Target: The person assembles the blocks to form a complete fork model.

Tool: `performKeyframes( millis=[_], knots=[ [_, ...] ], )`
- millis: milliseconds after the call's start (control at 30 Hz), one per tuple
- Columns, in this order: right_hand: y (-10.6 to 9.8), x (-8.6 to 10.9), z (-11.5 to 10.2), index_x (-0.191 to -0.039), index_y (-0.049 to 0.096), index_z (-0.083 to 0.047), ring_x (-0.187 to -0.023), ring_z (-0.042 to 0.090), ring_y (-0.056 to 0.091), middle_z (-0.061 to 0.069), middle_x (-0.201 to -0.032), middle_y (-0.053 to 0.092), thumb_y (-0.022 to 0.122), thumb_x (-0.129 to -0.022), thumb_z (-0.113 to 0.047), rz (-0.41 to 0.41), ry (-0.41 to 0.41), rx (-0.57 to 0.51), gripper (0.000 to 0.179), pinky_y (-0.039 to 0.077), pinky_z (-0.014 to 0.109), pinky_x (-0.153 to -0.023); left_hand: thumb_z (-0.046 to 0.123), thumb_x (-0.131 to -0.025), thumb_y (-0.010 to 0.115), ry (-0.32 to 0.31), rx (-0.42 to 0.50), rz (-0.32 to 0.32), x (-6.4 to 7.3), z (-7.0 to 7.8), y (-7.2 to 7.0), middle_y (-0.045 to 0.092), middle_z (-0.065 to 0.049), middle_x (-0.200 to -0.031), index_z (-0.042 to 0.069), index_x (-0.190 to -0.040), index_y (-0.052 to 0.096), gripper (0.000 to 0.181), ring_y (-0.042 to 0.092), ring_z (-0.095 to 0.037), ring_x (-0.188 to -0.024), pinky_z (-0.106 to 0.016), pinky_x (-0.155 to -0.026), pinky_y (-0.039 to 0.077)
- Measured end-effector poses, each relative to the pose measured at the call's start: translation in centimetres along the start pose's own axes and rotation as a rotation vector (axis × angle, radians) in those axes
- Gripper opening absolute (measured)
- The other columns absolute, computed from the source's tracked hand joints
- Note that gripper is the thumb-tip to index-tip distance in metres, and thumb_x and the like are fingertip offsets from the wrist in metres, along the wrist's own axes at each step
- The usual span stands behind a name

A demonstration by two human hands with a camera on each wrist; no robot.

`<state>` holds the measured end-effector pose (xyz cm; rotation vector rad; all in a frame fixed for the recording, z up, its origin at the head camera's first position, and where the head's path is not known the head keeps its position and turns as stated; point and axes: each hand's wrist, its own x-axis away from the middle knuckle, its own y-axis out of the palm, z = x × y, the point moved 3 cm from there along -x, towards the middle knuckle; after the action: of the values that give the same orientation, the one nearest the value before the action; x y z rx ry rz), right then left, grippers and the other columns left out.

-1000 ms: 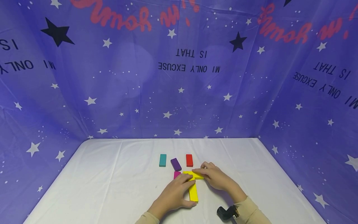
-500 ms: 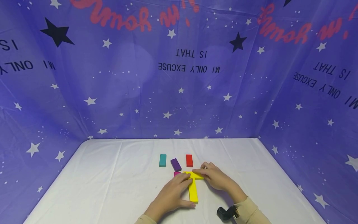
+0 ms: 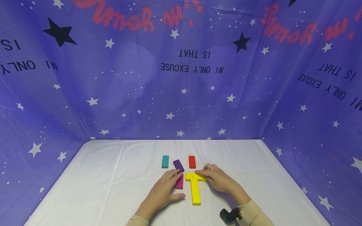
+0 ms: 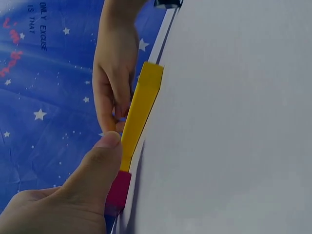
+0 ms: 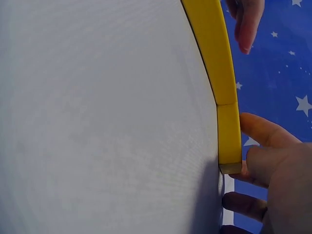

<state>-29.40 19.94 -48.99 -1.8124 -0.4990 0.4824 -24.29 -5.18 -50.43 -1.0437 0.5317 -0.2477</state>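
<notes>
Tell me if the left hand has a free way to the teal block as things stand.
Probably yes. The left hand rests on the magenta block, and the teal block lies just beyond it on bare cloth. The purple block sits to that block's right, apart from it, not across the path.

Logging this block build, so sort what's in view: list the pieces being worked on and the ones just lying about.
In hand:
yellow T, right hand touching its crossbar
magenta block, left hand on it

Lying about:
teal block
purple block
red block
</notes>
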Motion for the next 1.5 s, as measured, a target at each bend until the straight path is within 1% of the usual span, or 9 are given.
performKeyframes(
  millis=[100, 167, 300, 400, 533, 700, 867, 1100, 1500],
  knots=[
    [0.1, 0.0, 0.0, -0.136, 0.059, -0.041, -0.100, 0.008, 0.045, -0.012, -0.112, 0.055, 0.054, -0.102, -0.022, -0.010, 0.017, -0.016, 0.039, 0.046, 0.035, -0.087, 0.058, -0.080, 0.074, 0.007, -0.010, 0.018, 0.1, -0.4, -0.2, 0.050, -0.002, -0.150, 0.014, -0.143, 0.054, 0.079, 0.045, -0.023, -0.140, -0.044, -0.115, 0.041],
    [0.1, 0.0, 0.0, -0.136, 0.058, -0.040, -0.100, 0.008, 0.045, -0.012, -0.114, 0.056, 0.053, -0.102, -0.032, -0.009, 0.019, -0.023, 0.036, 0.045, 0.034, -0.087, 0.055, -0.081, 0.075, 0.019, -0.011, 0.035, 0.2, -0.6, -0.2, 0.052, -0.003, -0.148, 0.013, -0.142, 0.055, 0.077, 0.046, -0.023, -0.139, -0.043, -0.115, 0.041],
    [0.2, 0.1, -0.3, -0.138, 0.058, -0.035, -0.099, 0.007, 0.043, -0.013, -0.115, 0.055, 0.053, -0.100, -0.046, 0.014, 0.005, -0.023, 0.040, 0.043, 0.032, -0.083, 0.051, -0.083, 0.074, 0.013, 0.002, 0.041, 0.1, -0.9, -0.2, 0.052, -0.004, -0.148, 0.013, -0.142, 0.055, 0.074, 0.047, -0.023, -0.138, -0.043, -0.114, 0.042],
    [0.2, 0.1, -0.6, -0.138, 0.058, -0.034, -0.098, 0.007, 0.042, -0.013, -0.117, 0.055, 0.055, -0.098, -0.050, 0.028, -0.004, -0.023, 0.044, 0.042, 0.030, -0.081, 0.051, -0.084, 0.073, -0.009, 0.016, 0.034, 0.0, -1.2, -0.1, 0.052, -0.003, -0.148, 0.013, -0.142, 0.055, 0.071, 0.047, -0.023, -0.138, -0.043, -0.114, 0.042],
    [0.2, 0.1, -1.0, -0.139, 0.057, -0.035, -0.100, 0.007, 0.042, -0.012, -0.121, 0.054, 0.058, -0.095, -0.052, 0.033, -0.015, -0.025, 0.046, 0.042, 0.030, -0.083, 0.052, -0.086, 0.071, -0.031, 0.024, 0.022, -0.1, -1.4, -0.1, 0.053, -0.002, -0.147, 0.014, -0.141, 0.056, 0.069, 0.047, -0.022, -0.139, -0.043, -0.115, 0.041],
    [0.3, 0.0, -1.2, -0.140, 0.056, -0.035, -0.103, 0.007, 0.042, -0.011, -0.124, 0.054, 0.059, -0.094, -0.053, 0.022, -0.025, -0.027, 0.049, 0.044, 0.033, -0.087, 0.050, -0.086, 0.072, -0.016, 0.014, 0.034, -0.3, -1.5, -0.1, 0.055, -0.003, -0.145, 0.014, -0.140, 0.057, 0.067, 0.049, -0.024, -0.137, -0.044, -0.114, 0.042],
    [0.6, 0.0, -1.3, -0.140, 0.056, -0.035, -0.103, 0.007, 0.042, -0.010, -0.123, 0.054, 0.060, -0.094, -0.052, 0.029, -0.038, -0.017, 0.049, 0.044, 0.033, -0.086, 0.051, -0.087, 0.070, -0.005, 0.004, 0.034, -0.4, -1.6, 0.0, 0.056, -0.002, -0.145, 0.014, -0.139, 0.058, 0.065, 0.049, -0.024, -0.137, -0.044, -0.113, 0.043],
    [0.8, 0.0, -1.2, -0.139, 0.056, -0.038, -0.103, 0.007, 0.043, -0.011, -0.123, 0.054, 0.060, -0.094, -0.052, 0.024, -0.029, -0.016, 0.048, 0.045, 0.034, -0.087, 0.049, -0.088, 0.070, -0.020, 0.008, 0.012, -0.4, -1.6, 0.2, 0.056, -0.001, -0.145, 0.014, -0.139, 0.058, 0.063, 0.048, -0.024, -0.138, -0.044, -0.115, 0.041],
    [0.9, -0.1, -1.2, -0.139, 0.055, -0.038, -0.105, 0.006, 0.044, -0.013, -0.124, 0.053, 0.061, -0.093, -0.050, 0.007, -0.012, -0.020, 0.049, 0.045, 0.034, -0.090, 0.051, -0.088, 0.069, -0.028, 0.032, 0.016, -0.3, -1.7, 0.1, 0.056, -0.003, -0.145, 0.014, -0.137, 0.059, 0.062, 0.048, -0.025, -0.138, -0.046, -0.115, 0.040]
  ],
)
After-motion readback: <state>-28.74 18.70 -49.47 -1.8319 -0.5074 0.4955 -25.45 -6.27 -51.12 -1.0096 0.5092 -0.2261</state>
